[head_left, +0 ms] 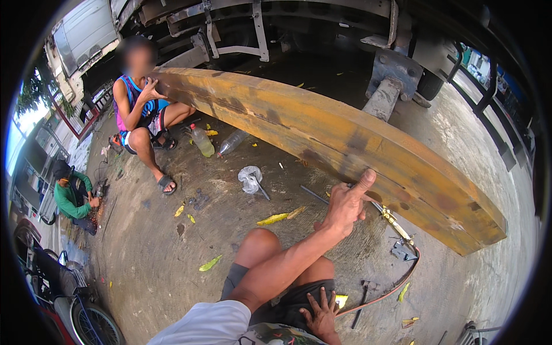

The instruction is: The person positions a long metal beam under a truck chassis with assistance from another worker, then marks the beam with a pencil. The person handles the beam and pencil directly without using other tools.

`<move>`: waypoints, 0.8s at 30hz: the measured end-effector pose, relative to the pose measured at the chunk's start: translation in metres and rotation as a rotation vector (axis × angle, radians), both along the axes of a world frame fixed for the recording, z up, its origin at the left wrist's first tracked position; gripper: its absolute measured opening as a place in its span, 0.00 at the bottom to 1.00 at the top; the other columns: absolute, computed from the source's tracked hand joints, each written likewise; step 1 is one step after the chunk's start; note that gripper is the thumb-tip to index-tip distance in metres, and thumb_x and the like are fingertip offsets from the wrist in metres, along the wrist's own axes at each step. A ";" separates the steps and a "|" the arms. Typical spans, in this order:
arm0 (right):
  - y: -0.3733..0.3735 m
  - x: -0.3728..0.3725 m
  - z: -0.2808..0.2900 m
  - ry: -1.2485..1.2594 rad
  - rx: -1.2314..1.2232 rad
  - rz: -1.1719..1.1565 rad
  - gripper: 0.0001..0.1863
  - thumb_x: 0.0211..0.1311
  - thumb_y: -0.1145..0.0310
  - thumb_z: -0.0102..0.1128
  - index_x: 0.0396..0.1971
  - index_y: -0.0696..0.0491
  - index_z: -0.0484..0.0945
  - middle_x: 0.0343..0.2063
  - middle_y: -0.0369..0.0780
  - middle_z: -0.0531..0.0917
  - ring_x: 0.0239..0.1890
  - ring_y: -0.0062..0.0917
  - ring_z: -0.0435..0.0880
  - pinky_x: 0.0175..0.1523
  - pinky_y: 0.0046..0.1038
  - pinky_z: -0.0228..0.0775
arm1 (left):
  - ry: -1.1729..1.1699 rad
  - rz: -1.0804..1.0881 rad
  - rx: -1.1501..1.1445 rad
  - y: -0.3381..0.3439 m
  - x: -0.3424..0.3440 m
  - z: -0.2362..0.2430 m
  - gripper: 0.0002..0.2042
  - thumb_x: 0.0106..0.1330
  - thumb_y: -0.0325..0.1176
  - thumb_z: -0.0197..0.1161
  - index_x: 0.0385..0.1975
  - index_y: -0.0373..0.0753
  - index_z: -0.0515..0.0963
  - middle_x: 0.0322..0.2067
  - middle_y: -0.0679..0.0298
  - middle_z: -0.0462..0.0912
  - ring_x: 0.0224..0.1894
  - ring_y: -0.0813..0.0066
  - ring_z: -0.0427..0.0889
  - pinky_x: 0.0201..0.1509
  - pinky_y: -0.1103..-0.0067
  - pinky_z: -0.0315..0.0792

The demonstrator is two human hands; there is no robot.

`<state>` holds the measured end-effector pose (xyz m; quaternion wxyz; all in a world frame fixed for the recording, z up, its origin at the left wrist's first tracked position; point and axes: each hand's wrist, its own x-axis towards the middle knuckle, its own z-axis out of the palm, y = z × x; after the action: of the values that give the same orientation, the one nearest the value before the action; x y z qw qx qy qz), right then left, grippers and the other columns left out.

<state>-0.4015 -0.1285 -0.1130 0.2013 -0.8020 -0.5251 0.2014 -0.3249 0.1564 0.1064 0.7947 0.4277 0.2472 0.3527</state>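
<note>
My left hand point(348, 207) grips the lower edge of a long rusty, laminated steel beam point(276, 115), thumb on its face, other fingers partly hidden. My right hand point(319, 313) rests on my dark shorts with fingers spread. A co-worker point(129, 109) crouches at the beam's far end with a hand point(150, 89) on it. Below the beam near my left hand lie a cutting torch point(391, 221) with a hose point(415, 264), a metal rod point(313, 194) and a hammer-like tool point(365, 296).
The truck underside point(230, 26) and an axle part point(391, 80) are behind the beam. Plastic bottles point(201, 141), a bag point(250, 175) and leaves lie on the concrete point(149, 241). A worker in green point(72, 195) makes sparks at left; a motorcycle point(69, 299) stands lower left.
</note>
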 end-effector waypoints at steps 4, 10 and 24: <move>-0.003 0.002 -0.006 -0.025 0.038 0.001 0.31 0.63 0.38 0.60 0.64 0.34 0.77 0.73 0.48 0.60 0.73 0.66 0.50 0.63 0.74 0.50 | -0.001 0.006 -0.027 0.000 -0.002 0.011 0.32 0.54 0.66 0.74 0.16 0.40 0.72 0.06 0.74 0.58 0.08 0.81 0.63 0.14 0.78 0.69; -0.001 0.007 0.001 -0.050 0.007 0.004 0.31 0.65 0.37 0.56 0.65 0.32 0.75 0.74 0.45 0.60 0.74 0.64 0.50 0.64 0.71 0.52 | -0.044 -0.015 -0.049 -0.001 -0.001 0.014 0.31 0.58 0.61 0.73 0.26 0.32 0.77 0.07 0.69 0.66 0.07 0.83 0.61 0.13 0.80 0.65; 0.000 0.008 0.008 -0.028 -0.100 0.030 0.33 0.65 0.34 0.53 0.67 0.30 0.71 0.76 0.41 0.55 0.75 0.59 0.49 0.67 0.70 0.52 | -0.018 -0.021 0.005 0.002 -0.003 0.005 0.37 0.56 0.65 0.73 0.26 0.25 0.78 0.08 0.69 0.67 0.07 0.83 0.60 0.13 0.79 0.66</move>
<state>-0.3934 -0.1281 -0.1052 0.1506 -0.8058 -0.5292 0.2190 -0.3283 0.1585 0.1119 0.7994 0.4292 0.2348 0.3487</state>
